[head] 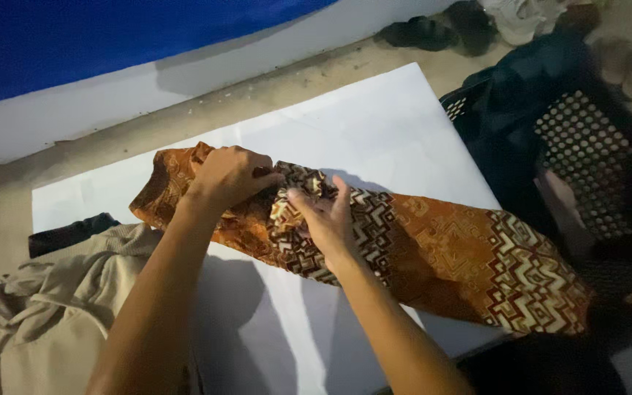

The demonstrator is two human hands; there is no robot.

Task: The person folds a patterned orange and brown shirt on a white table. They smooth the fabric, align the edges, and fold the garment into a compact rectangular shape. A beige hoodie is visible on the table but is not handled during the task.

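**Both hands on the patterned cloth**

Your left hand [230, 175] lies on the brown patterned cloth [433, 252], its fingers curled down and gripping a bunched fold. Your right hand [328, 216] sits just beside it, fingers [345, 192] pinching the gathered zigzag part of the same cloth. The cloth stretches folded across a white board [374, 124] on the floor. A beige garment [60, 292] lies at your left, and a dark perforated basket [587, 153] stands at your right.
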